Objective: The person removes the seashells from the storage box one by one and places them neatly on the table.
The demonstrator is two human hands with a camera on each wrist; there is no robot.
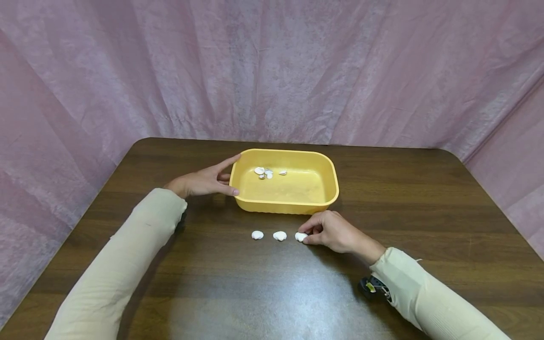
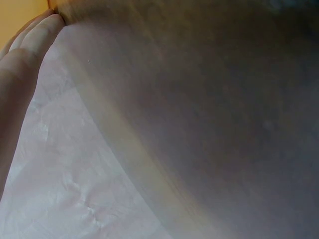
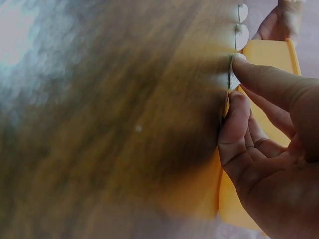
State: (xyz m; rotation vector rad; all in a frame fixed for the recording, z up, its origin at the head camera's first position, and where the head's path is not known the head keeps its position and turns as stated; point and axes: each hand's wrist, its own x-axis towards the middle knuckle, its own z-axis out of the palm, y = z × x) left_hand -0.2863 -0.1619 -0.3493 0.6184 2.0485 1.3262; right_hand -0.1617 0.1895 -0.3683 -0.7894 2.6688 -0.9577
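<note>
Three white seashells lie in a row on the table: a left shell [image 1: 257,234], a middle shell [image 1: 279,235] and a right shell [image 1: 301,236]. My right hand [image 1: 333,232] pinches the right shell between thumb and fingertips, low at the tabletop. Behind the row stands a yellow plastic basin [image 1: 289,206]. Several small shells [image 1: 259,170] lie inside it, toward the left and back. My left hand [image 1: 204,182] rests against the basin's left end, its thumb at the front corner and its straight forefinger at the back corner. In the right wrist view the pinched shell [image 3: 232,74] is partly covered.
A brown wooden table [image 1: 425,203] carries everything, with rounded far corners. Pink curtains [image 1: 280,71] hang behind it and at both sides. A dark wrist device [image 1: 374,286] shows under the right sleeve.
</note>
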